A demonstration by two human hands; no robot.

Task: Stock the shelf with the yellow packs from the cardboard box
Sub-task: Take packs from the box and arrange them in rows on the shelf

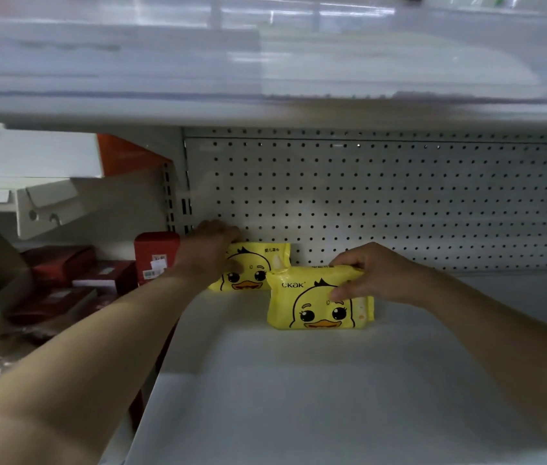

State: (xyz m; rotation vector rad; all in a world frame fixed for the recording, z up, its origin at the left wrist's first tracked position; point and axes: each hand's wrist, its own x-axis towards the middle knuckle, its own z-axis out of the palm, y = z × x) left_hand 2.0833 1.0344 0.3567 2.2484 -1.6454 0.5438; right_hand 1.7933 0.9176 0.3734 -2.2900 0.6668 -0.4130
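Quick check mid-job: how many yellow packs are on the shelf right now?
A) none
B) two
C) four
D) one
B: the rear yellow pack stands by the pegboard in the left hand's grip, and the front yellow pack stands in front of it, held by the right hand.

Right of and in front of the front pack (pixel 320 303) the shelf (pixel 332 397) lay bare. A second pack (pixel 258 266) stood behind-left of it, red boxes (pixel 156 253) farther left, an upper shelf (pixel 265 110) overhead.
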